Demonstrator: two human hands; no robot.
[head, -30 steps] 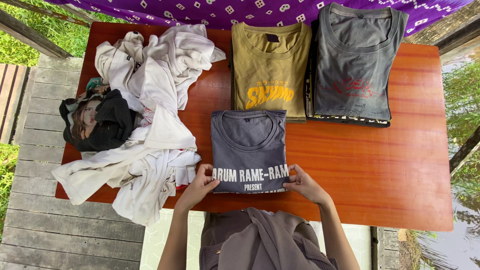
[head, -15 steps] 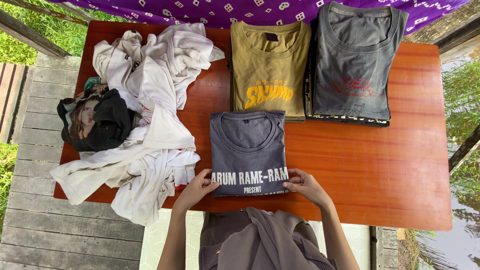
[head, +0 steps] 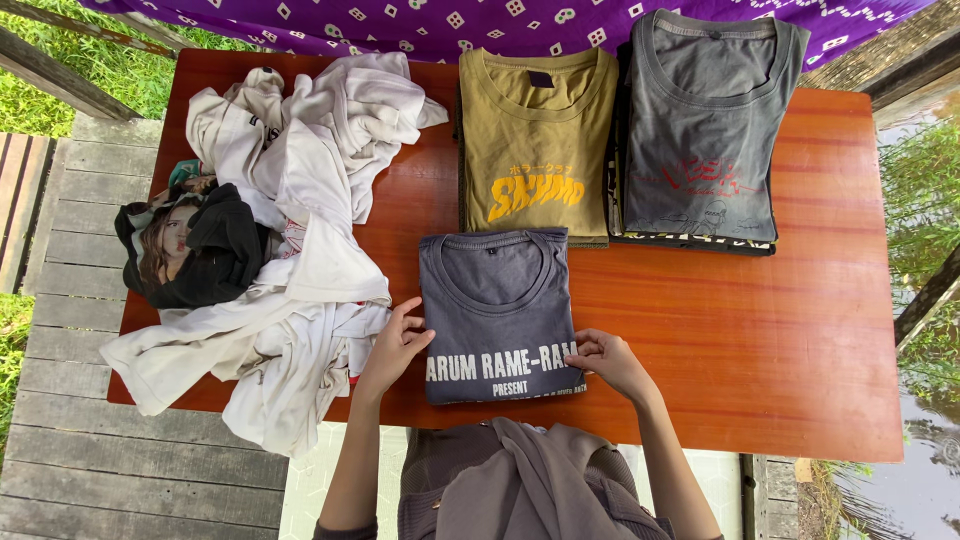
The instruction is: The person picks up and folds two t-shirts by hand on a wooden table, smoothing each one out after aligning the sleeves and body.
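Observation:
A folded dark grey T-shirt with white lettering lies on the red-brown wooden table, near its front edge. My left hand grips the shirt's left edge about halfway up. My right hand pinches its lower right corner. A folded olive T-shirt with a yellow print lies just behind it. To the right of that sits a folded grey T-shirt with a red print, on top of other folded clothes.
A heap of unfolded white clothes covers the table's left side, with a black printed garment at its left. Purple patterned cloth hangs behind the table. Grey deck boards lie to the left, water to the right.
My left hand has slid up from the shirt's lower left corner to the middle of its left edge. My right hand stays at the lower right corner.

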